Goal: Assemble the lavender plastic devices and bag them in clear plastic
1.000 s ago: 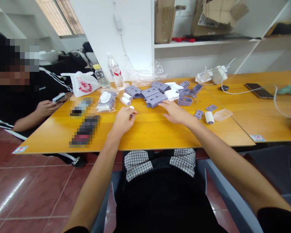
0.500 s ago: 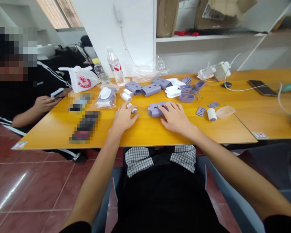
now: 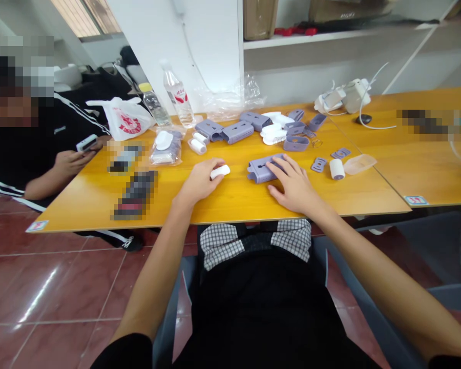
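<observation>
My left hand (image 3: 198, 183) is closed around a small white cylinder (image 3: 220, 171), held just above the yellow table (image 3: 234, 197). My right hand (image 3: 293, 183) rests with its fingers over a grey-purple plastic housing (image 3: 260, 169) lying flat on the table in front of me. Behind them lies a pile of similar purple housings (image 3: 236, 131), white parts (image 3: 273, 132) and purple clips (image 3: 295, 143). Two more white cylinders (image 3: 197, 143) lie near the pile.
A seated person at the left holds a small device (image 3: 86, 143). On the table are a bagged part (image 3: 165, 148), two water bottles (image 3: 176, 100), a white plastic bag (image 3: 125, 120), a white roll (image 3: 335, 168), a clear tray (image 3: 359, 164) and a white charger with cable (image 3: 349, 97).
My right hand has dragged one purple housing from the pile toward me. My left hand has picked up the white cylinder and turned it sideways.
</observation>
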A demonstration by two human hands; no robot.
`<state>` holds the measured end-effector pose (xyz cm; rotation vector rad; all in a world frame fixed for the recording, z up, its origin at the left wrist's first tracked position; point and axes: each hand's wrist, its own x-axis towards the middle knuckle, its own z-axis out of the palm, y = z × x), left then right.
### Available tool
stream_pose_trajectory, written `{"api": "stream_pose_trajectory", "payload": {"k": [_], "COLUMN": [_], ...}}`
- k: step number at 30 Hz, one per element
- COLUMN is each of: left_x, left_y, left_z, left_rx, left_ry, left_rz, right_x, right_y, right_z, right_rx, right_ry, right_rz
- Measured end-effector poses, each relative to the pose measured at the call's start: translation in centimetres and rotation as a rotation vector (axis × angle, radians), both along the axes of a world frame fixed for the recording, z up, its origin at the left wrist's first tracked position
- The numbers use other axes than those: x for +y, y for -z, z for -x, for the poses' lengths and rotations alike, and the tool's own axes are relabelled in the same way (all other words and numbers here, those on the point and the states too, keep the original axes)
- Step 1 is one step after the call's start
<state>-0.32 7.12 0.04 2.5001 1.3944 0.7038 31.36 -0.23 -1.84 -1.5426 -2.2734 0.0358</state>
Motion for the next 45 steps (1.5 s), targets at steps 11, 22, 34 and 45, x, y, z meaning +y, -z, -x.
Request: {"api": "stream_pose_trajectory", "payload": {"k": [11,22,34,45], "left_x": [-0.2,-1.4,-2.4,-2.4], "left_y": [-0.3,0.3,0.1,0.4], "left_z": [0.7,1.4,-0.5,-0.6], "left_rx": [-0.094,-0.037,-0.014,-0.009], "left_ry": [-0.118,0.057,0.038,0.056], "left_rz": [0.079,0.003,0.070,0.055], "right_x": [0.8,-0.4,-1.4,-1.2], "right_y": [0.7,1.3,1.3,-2.3], "right_z": [-0.9,-5.0,-5.2,1.8], "right_rx": [0.164,-0.011,-0.052,-0.030], "right_ry": [0.075,0.177,0.191,0.032], "right_rz": [0.048,0.122,0.077,-0.028]}}
